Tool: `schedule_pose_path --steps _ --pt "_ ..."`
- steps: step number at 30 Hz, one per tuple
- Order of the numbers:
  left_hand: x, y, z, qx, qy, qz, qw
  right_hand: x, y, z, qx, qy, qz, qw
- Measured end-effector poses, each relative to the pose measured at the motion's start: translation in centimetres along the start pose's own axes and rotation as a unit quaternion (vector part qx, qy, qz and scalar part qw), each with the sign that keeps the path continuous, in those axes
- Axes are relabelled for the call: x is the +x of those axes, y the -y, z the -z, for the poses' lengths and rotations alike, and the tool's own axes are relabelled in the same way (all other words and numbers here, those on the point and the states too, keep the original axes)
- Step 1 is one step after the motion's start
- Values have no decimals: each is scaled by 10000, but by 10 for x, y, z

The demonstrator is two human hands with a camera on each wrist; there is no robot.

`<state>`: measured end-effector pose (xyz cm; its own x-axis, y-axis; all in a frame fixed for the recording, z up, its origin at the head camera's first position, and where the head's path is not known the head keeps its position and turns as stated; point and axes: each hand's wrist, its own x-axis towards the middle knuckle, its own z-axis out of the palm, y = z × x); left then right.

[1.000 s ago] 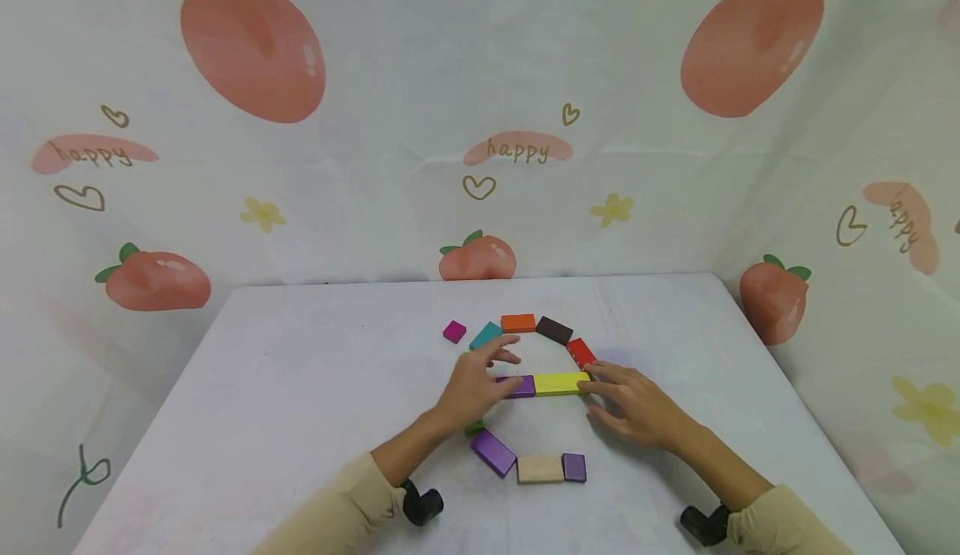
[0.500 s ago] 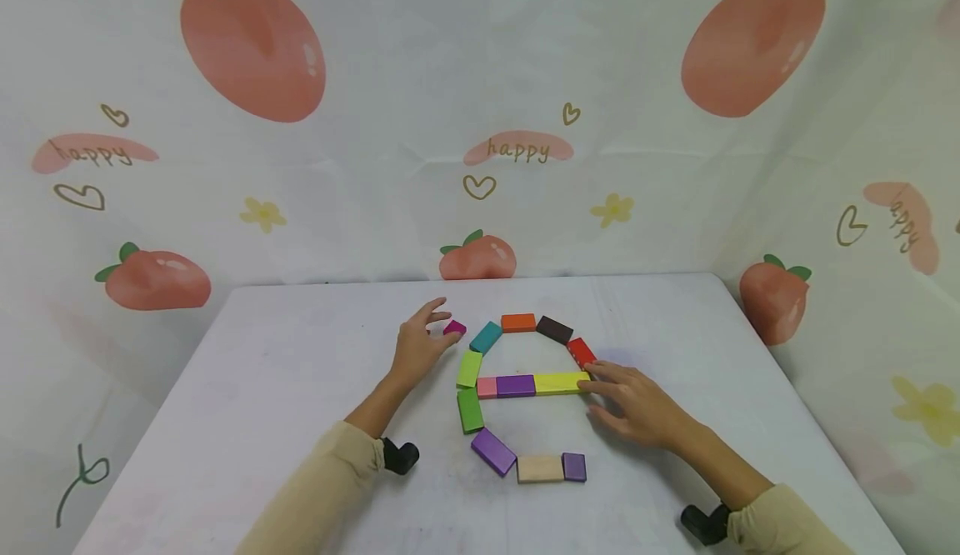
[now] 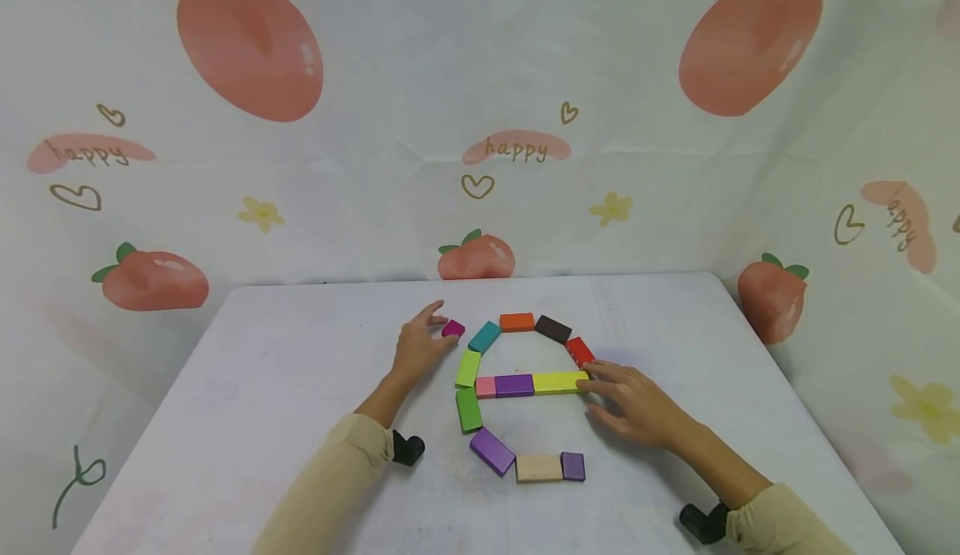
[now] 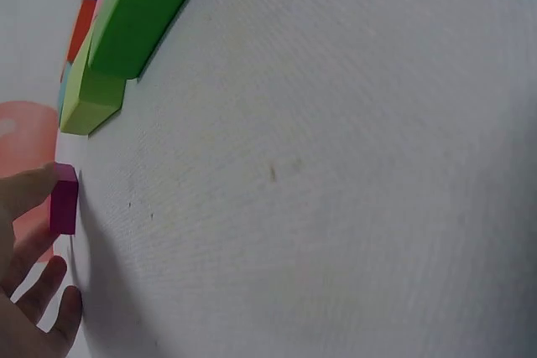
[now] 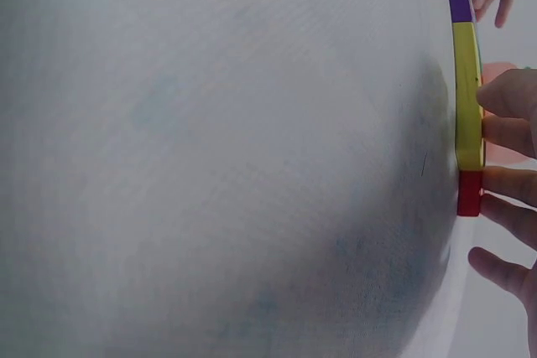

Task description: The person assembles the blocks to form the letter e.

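Magenta block (image 3: 453, 327): small, smooth, squarish, on the table's far middle, left of the block ring.
Left hand (image 3: 417, 345): fingertips pinch the magenta block.
Yellow bar (image 3: 559, 382): long flat slab in the ring's crossbar.
Right hand (image 3: 630, 405): fingers spread, straight, tips touching the yellow bar's right end.
Table (image 3: 285, 355): white, faintly woven.

white table (image 3: 262, 388), peach-print backdrop (image 3: 480, 80)
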<state>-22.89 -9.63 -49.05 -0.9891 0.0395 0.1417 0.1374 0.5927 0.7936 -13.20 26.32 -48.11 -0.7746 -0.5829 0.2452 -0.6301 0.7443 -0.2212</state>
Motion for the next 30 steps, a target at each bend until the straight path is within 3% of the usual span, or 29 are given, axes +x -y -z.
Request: schedule_pose_path --steps 11,19,30 --pt "-1 -2 -5 138 -26 194 9997 0 0 -1 14 -14 -40 10000" --pt "-6 0 -3 18 -108 -42 9999 0 2 1 42 -8 -63 10000" --pt "-19 -15 -3 -139 -48 -428 9990 0 1 1 18 -61 -26 10000"
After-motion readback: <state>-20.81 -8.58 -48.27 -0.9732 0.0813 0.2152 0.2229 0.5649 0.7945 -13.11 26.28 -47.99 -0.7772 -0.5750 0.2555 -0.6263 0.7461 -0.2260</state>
